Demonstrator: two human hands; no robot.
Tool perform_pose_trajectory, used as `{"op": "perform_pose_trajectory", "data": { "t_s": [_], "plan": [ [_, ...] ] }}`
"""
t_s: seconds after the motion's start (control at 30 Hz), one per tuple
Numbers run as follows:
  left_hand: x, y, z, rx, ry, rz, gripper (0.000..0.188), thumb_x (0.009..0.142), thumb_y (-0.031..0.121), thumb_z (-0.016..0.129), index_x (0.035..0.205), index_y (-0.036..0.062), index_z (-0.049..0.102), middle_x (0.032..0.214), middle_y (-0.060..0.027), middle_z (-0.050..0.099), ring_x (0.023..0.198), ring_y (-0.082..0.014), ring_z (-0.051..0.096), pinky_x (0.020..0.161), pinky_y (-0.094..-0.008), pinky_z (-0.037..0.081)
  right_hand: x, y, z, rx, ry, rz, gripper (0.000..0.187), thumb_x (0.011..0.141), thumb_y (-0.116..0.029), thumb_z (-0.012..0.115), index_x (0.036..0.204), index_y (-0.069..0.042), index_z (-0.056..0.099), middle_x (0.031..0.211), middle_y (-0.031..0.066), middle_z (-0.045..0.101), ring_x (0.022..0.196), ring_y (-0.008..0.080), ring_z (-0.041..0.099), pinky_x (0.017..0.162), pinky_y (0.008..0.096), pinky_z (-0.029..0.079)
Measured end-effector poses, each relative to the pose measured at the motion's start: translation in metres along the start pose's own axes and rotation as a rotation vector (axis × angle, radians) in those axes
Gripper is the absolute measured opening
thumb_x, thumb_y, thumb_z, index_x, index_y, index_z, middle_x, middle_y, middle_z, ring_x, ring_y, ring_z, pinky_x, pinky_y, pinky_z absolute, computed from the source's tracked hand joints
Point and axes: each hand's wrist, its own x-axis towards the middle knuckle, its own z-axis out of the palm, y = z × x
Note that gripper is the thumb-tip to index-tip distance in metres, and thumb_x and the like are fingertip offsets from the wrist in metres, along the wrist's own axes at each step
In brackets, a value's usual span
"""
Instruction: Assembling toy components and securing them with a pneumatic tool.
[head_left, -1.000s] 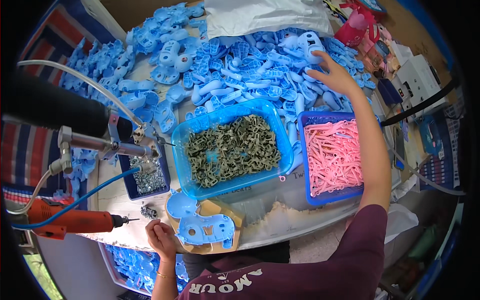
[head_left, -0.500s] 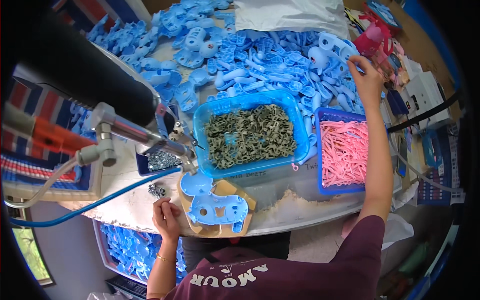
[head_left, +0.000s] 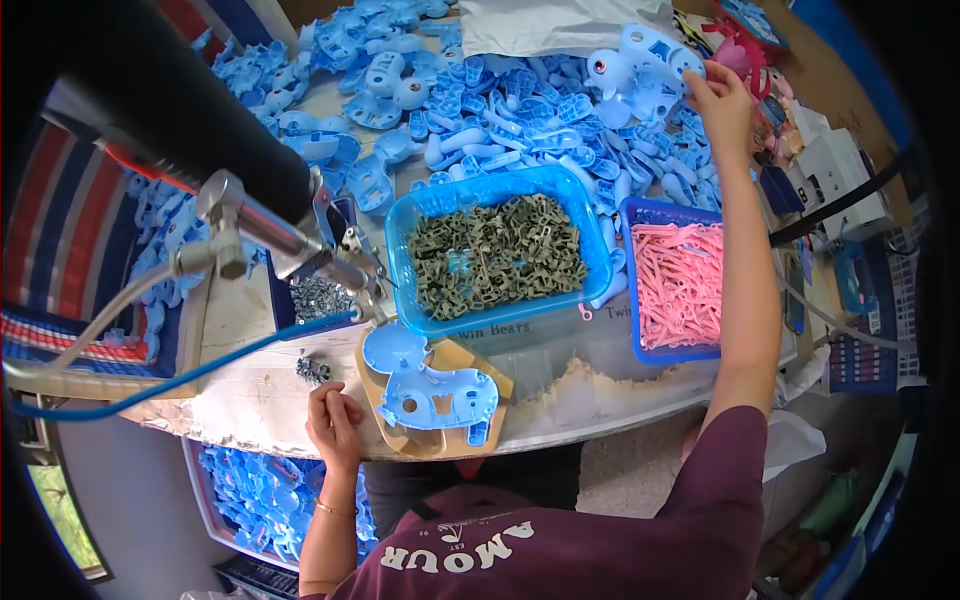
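At the far right of the table, my right hand [head_left: 724, 108] pinches the edge of a blue animal-shaped toy shell half [head_left: 648, 62] with a dark eye. The shell is above a heap of blue plastic parts [head_left: 520, 120]. My left hand [head_left: 333, 418] rests at the near table edge with its fingers curled in. Whether anything is inside its fingers is hidden. Just beyond it lies a small pile of screws [head_left: 313, 370]. To its right, a second blue shell half [head_left: 440, 398], hollow side up, lies in a tan fixture [head_left: 405, 438].
A blue tray [head_left: 398, 275] of grey-green clips stands mid-table, with a darker blue basket [head_left: 630, 300] of pink strips to its right. A metal screwdriver arm [head_left: 290, 250] with a blue hose [head_left: 190, 378] juts in from the left. A white bag [head_left: 560, 28] lies at the back.
My right hand has moved farther back and slightly left, carrying the blue shell half with it. My left hand stays curled near the screws. The whole view has shifted a little.
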Motion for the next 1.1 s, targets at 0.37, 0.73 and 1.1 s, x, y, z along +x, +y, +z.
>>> {"op": "perform_pose_trajectory", "data": {
  "t_s": [0.37, 0.73, 1.1],
  "plan": [
    [0.004, 0.003, 0.000, 0.032, -0.016, 0.018, 0.015, 0.099, 0.008, 0.045, 0.099, 0.0002, 0.058, 0.060, -0.0015, 0.054, 0.053, -0.0058, 0.047, 0.050, -0.0210, 0.038, -0.022, -0.123, 0.063, -0.417, -0.090, -0.306, 0.025, 0.092, -0.020, 0.055, 0.102, 0.002, 0.062, 0.088, 0.0183, 0.065, 0.081, 0.0279, 0.066, 0.074, 0.0370, 0.051],
    [-0.002, 0.005, -0.001, 0.076, -0.057, 0.047, 0.014, 0.097, 0.008, 0.047, 0.098, -0.0003, 0.059, 0.061, -0.0027, 0.055, 0.054, -0.0077, 0.050, 0.051, -0.0223, 0.040, -0.128, -0.098, 0.189, -0.441, 0.090, -1.459, 0.027, 0.078, -0.010, 0.064, 0.105, -0.016, 0.063, 0.084, 0.0049, 0.061, 0.086, 0.0197, 0.066, 0.062, 0.0253, 0.054],
    [0.000, 0.002, 0.000, 0.110, -0.056, 0.053, 0.015, 0.098, 0.007, 0.046, 0.097, -0.0006, 0.059, 0.059, -0.0031, 0.055, 0.052, -0.0079, 0.050, 0.050, -0.0224, 0.040, -0.131, -0.171, 0.261, 0.006, -0.278, -1.212, 0.035, 0.075, -0.013, 0.066, 0.109, -0.015, 0.056, 0.100, 0.0047, 0.062, 0.089, 0.0230, 0.064, 0.068, 0.0340, 0.056]
  ]
}}
